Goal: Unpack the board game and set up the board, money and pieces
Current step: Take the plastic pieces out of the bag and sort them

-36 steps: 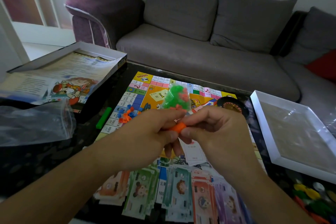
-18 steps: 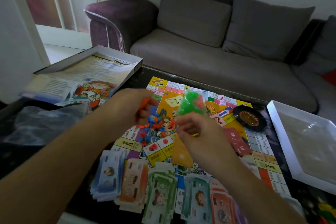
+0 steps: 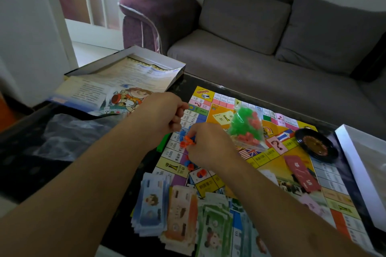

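The colourful game board [image 3: 292,165] lies unfolded on the dark table. Small orange and blue playing pieces [image 3: 190,166] are scattered on its left edge. My right hand [image 3: 208,148] pinches a cluster of orange pieces [image 3: 185,141] just above them. My left hand [image 3: 163,115] hovers close by with curled fingers, and anything inside it is hidden. A clear bag of green and red pieces [image 3: 246,127] sits by my right hand; I cannot tell whether the hand still holds it. Stacks of paper money [image 3: 183,210] are fanned along the board's near edge.
A box half with the printed rules sheet [image 3: 125,81] lies at the back left, with crumpled clear plastic [image 3: 69,135] in front of it. A black roulette wheel [image 3: 316,145] and a red card [image 3: 302,171] lie on the board. A white box tray [image 3: 363,173] is at the right. A grey sofa [image 3: 250,58] is behind.
Both hands dropped from in front of me to the board's left edge. My right hand, which gripped the bag, now pinches orange pieces. The view swung to the left.
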Available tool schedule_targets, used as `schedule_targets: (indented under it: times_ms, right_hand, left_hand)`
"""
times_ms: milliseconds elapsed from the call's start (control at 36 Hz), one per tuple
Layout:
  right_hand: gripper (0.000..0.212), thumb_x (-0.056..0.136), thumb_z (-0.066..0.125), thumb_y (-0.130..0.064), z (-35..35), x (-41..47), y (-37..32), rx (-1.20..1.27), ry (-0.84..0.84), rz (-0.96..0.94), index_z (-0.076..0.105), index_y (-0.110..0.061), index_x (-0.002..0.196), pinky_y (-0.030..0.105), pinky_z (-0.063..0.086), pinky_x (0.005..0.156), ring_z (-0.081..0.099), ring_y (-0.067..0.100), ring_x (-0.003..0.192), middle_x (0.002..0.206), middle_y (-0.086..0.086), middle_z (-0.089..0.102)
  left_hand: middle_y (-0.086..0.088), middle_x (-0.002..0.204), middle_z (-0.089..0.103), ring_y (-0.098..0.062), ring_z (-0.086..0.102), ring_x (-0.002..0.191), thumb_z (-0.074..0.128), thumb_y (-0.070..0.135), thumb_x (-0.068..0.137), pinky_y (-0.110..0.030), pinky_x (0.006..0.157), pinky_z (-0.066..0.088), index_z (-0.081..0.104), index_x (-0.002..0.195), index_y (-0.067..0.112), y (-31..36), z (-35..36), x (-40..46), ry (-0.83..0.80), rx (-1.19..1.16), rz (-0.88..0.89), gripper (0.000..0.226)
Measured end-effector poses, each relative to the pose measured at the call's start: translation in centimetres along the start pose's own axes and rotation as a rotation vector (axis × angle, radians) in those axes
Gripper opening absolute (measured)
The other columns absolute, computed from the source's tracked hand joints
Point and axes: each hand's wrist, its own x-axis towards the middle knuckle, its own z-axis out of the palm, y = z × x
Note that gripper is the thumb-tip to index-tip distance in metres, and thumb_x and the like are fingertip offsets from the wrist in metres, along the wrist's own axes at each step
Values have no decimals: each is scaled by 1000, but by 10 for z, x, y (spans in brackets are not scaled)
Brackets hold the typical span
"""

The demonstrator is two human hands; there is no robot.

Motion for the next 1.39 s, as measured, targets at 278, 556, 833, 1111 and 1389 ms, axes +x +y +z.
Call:
schedule_targets:
  times_ms: [278,556,833,1111,1389]
  right_hand:
    - [22,90,69,-16,7,2,-6,-91,62,-39,70,-28,108,42,63,74,66,22,91,98,0,69]
    - [4,96,63,-30,5,-7,3,-47,100,-117,66,-28,94,41,61,78,64,18,87,91,-5,70]
    - [3,96,75,-27,-37,-36,25,289,211,-91,73,-28,94,22,58,68,64,3,78,85,-14,67]
    - [9,89,82,-28,-82,-113,65,397,450,-216,77,-29,96,33,58,63,69,11,75,82,-15,69]
    - [15,89,80,-16,-89,-149,77,770,462,-43,80,-30,90,30,58,64,70,14,73,80,-10,74]
  left_hand:
    - [-5,75,44,-11,32,61,51,5,105,-23,59,31,65,107,0,0,4,-4,-53,90,21,15]
    - [-3,70,46,-12,34,58,56,6,102,-25,55,32,64,91,5,-6,4,5,-45,123,22,14]
    - [-3,72,42,-14,32,53,53,29,106,-28,51,30,72,95,5,-17,4,12,-61,363,-16,32]
    - [-1,67,39,-13,30,55,59,25,105,-26,52,29,69,88,8,-35,31,-39,-604,382,207,26]
    - [4,63,35,-14,25,58,62,24,102,-33,58,20,80,94,8,-56,49,-64,-630,269,212,25]
